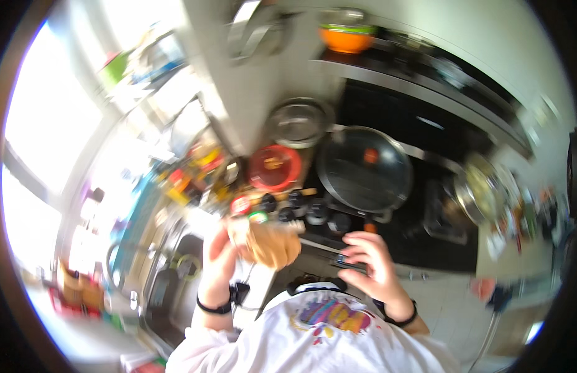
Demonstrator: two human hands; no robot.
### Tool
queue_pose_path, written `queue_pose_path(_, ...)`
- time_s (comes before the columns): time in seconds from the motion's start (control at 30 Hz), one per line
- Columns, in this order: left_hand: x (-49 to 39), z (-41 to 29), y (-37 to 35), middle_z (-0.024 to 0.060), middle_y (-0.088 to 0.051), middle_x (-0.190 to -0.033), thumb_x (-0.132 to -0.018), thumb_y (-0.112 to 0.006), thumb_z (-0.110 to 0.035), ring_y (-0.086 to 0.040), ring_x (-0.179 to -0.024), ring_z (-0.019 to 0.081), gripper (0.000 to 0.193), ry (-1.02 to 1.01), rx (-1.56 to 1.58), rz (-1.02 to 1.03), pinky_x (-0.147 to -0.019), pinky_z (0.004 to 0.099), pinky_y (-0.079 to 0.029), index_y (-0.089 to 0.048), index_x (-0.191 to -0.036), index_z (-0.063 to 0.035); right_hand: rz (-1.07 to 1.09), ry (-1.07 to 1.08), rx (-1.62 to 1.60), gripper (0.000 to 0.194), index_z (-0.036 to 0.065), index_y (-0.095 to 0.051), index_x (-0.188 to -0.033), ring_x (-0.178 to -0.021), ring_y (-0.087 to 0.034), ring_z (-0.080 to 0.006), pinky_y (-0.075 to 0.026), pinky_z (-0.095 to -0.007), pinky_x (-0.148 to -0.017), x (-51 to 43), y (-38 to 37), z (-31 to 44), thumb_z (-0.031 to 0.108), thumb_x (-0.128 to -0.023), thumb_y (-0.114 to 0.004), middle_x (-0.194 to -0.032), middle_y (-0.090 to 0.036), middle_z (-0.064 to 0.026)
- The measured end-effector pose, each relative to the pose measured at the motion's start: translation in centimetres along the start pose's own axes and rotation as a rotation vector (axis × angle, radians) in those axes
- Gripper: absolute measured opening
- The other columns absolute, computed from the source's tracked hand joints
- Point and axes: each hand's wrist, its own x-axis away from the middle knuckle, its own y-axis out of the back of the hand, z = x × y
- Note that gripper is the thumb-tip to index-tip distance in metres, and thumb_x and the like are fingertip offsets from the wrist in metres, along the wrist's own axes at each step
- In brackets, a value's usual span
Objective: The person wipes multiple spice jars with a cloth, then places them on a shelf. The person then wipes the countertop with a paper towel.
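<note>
My left hand (pixel 219 254) holds a tan, blurred item (pixel 270 245), perhaps a folded cloth, at the counter's front edge. To the right, my right hand (pixel 370 263) is raised with its fingers apart and nothing in it, just below the handle (pixel 370 227) of a large covered wok. The wok's glass lid (pixel 363 182) rests on the black stove. Several dark-lidded jars (pixel 316 212) and a red-capped jar (pixel 241 204) stand between the held item and the wok. A red bowl (pixel 295 175) with something yellowish inside is behind them.
At left is a sink (pixel 162 298) with a faucet (pixel 112 265); bottles (pixel 179 184) crowd the corner behind it. A round metal lid (pixel 298 122) lies behind the red bowl. Right of the stove stands a metal pot (pixel 475 191) with pale contents. An orange bowl (pixel 347 39) is on the range hood.
</note>
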Motion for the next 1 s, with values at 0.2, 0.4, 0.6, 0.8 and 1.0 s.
queue_pose_path(0.2, -8.5, -6.9, 12.5, 0.0098, -0.060, -0.106, -0.095, -0.050, -0.011, -0.063, -0.096, 0.0180, 0.020, -0.162, -0.199, -0.641, -0.080, 0.0267, -0.054, -0.052, -0.112, -0.0014, -0.196, -0.122, -0.126, 0.031, -0.003, -0.052, -0.118, -0.090, -0.061, -0.0150, -0.050, -0.0259, -0.079, 1.2, 2.3, 0.0, -0.001, -0.088, -0.059, -0.115, -0.054, -0.0111)
queue_pose_path(0.4, -15.2, -10.3, 20.1, 0.0146, -0.056, -0.108, -0.094, -0.053, -0.007, -0.063, -0.099, 0.0252, 0.016, -0.386, -0.169, -0.699, -0.088, 0.0328, -0.055, -0.045, -0.105, 0.0008, -0.283, -0.088, -0.011, 0.026, -0.003, -0.054, -0.116, -0.084, -0.059, -0.0128, -0.050, -0.0257, -0.076, 0.8, 3.1, 0.0, 0.000, -0.090, -0.056, -0.112, -0.055, -0.0116)
queue_pose_path(0.6, -26.0, -11.3, 25.6, 0.0106, -0.061, -0.095, -0.084, -0.066, -0.012, -0.064, -0.091, 0.0224, 0.021, -0.311, -0.788, -0.511, -0.077, 0.0315, -0.053, -0.054, -0.098, -0.0019, -0.289, -0.103, 0.029, 0.021, -0.003, -0.056, -0.111, -0.081, -0.059, -0.0125, -0.049, -0.0249, -0.074, 0.1, 1.8, 0.6, 0.001, -0.091, -0.055, -0.106, -0.057, -0.0103)
queue_pose_path(0.8, -27.5, -6.5, 23.9, 0.0184, -0.067, -0.094, -0.085, -0.057, -0.032, -0.065, -0.090, 0.0343, 0.029, -0.109, -1.836, -0.125, -0.086, 0.0410, -0.046, -0.062, -0.100, -0.0072, -0.272, -0.119, 0.080, 0.018, -0.002, -0.058, -0.110, -0.077, -0.057, -0.0110, -0.049, -0.0244, -0.072, -0.2, 0.9, 0.5, 0.005, -0.094, -0.054, -0.094, -0.061, -0.0077)
queue_pose_path(1.0, -25.9, -7.6, 19.5, 0.0127, -0.067, -0.081, -0.081, -0.058, -0.014, -0.064, -0.078, 0.0327, 0.021, -0.064, -1.641, 0.299, -0.071, 0.0353, -0.051, -0.064, -0.100, -0.0080, -0.319, -0.185, 0.090, 0.015, -0.003, -0.060, -0.105, -0.077, -0.059, -0.0113, -0.050, -0.0233, -0.072, -1.1, 0.5, 0.2, 0.005, -0.093, -0.056, -0.089, -0.062, -0.0083)
